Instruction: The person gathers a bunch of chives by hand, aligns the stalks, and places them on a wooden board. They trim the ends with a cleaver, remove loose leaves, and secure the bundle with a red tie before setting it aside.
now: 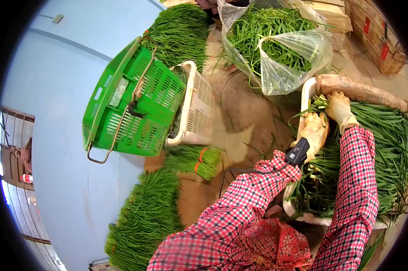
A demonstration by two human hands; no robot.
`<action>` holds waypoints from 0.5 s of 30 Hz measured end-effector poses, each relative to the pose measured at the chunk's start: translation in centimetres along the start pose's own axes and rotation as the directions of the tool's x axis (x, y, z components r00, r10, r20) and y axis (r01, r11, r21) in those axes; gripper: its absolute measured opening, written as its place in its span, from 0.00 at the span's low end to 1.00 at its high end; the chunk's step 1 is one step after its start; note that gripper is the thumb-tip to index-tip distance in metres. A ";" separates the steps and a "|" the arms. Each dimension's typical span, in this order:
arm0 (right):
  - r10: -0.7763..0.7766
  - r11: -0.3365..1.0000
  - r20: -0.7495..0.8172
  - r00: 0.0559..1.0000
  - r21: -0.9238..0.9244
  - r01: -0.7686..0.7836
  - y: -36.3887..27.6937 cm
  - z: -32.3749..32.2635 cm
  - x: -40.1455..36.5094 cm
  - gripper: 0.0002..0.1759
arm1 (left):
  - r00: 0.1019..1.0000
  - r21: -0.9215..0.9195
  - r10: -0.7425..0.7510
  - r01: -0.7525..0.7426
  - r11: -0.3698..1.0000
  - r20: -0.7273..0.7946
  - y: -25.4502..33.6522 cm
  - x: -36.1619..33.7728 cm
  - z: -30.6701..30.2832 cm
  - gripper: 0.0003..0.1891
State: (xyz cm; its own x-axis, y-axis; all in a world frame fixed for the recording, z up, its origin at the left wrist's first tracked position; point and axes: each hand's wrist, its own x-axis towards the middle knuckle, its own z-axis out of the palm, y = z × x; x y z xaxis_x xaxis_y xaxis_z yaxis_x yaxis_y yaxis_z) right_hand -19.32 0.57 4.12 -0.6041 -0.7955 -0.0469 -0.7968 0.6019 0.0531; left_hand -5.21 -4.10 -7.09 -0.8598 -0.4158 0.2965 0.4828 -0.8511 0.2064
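My right hand [341, 108], in a pale rubber glove, closes round a small bunch of green chive-like stalks [320, 102]. The pale cut ends point left. Just below it is my left hand [315, 131], also gloved, with fingers curled in close to the bunch. What lies inside those fingers is hidden. A black device [298, 152] with a cable is strapped at my left wrist. Both hands are over the left side of a white crate [289, 203] heaped with loose long green leaves [384, 149]. A rolled brown sack [362, 91] lies along the crate's far rim.
A clear plastic bag [287, 81] of cut greens stands beyond the crate. To the left, a green basket [136, 99] leans against a white basket [198, 106]. A banded bundle [197, 161] and stacked greens [143, 221] lie by the blue wall [73, 135]. Wooden boxes [375, 31] stand far right.
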 end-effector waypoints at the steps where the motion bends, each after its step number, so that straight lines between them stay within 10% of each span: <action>1: -0.001 1.000 0.046 0.999 0.005 0.001 0.0 -0.4 0.2 0.24 | 1.000 -0.172 -0.018 0.018 0.985 0.001 -0.6 -0.1 -0.1 0.25; 13: 0.051 0.956 0.245 0.968 0.268 -0.118 1.6 -2.3 0.4 0.30 | 0.994 -0.487 -0.084 0.040 0.872 -0.070 0.3 0.3 4.5 0.19; 15: -0.064 0.906 -0.081 0.995 0.413 0.092 3.9 2.2 1.2 0.33 | 0.976 -0.622 -0.170 0.049 0.782 -0.137 1.0 0.5 6.6 0.20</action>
State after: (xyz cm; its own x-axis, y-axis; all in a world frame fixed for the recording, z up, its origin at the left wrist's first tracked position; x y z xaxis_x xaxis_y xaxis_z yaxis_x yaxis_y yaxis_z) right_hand -23.18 2.10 2.10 -0.5489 -0.8353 0.0306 -0.7832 0.5011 -0.3680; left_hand -4.05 -3.03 -0.63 -0.9440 -0.3047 0.1269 0.2314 -0.8851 -0.4038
